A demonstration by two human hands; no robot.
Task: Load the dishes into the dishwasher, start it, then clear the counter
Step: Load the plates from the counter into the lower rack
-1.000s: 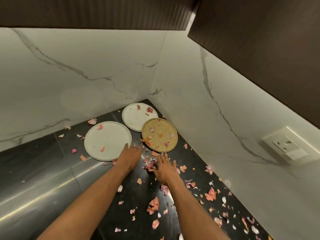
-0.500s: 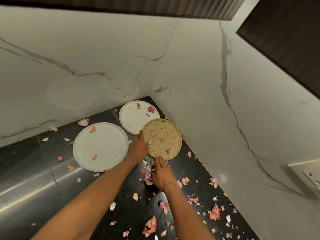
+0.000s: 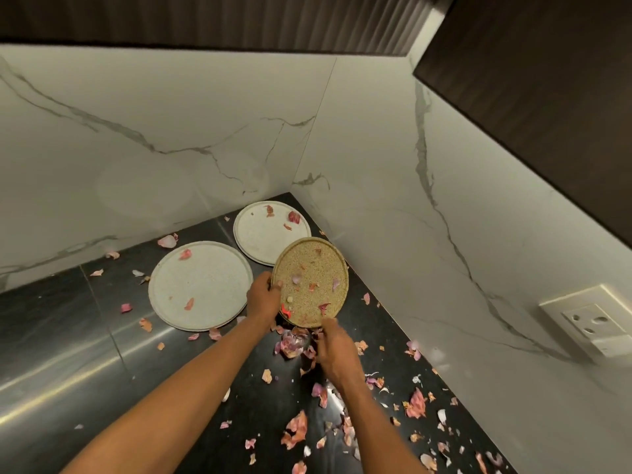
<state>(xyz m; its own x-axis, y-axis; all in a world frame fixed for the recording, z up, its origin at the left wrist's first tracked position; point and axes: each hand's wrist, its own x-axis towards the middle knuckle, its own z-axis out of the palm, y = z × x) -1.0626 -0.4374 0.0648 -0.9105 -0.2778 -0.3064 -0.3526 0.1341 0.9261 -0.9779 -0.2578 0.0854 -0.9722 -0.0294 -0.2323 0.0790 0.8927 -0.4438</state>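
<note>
Dishes aren't loaded yet: tan plate [image 3: 313, 285] near the worktop's back corner is tilted up, left hand [image 3: 263, 297] gripping its rim. Right hand [image 3: 333, 347] below it, fingers' state unclear. Probably tipping off peels [image 3: 292, 345] next.

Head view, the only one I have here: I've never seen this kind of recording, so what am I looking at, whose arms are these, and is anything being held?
There is no machine: a person wears a camera on the head, looking forward and down, so the two bare arms are their own. They stand at a dark counter in a corner of marble walls. Two pale round plates lie flat on it, and pink peel scraps are strewn about. The left hand has a grip on the edge of a tan speckled plate, thumb on top, and tilts it up off the counter. The right hand is at the plate's near rim, over a heap of peels; it is blurred, so whether it holds anything is unclear.
</note>
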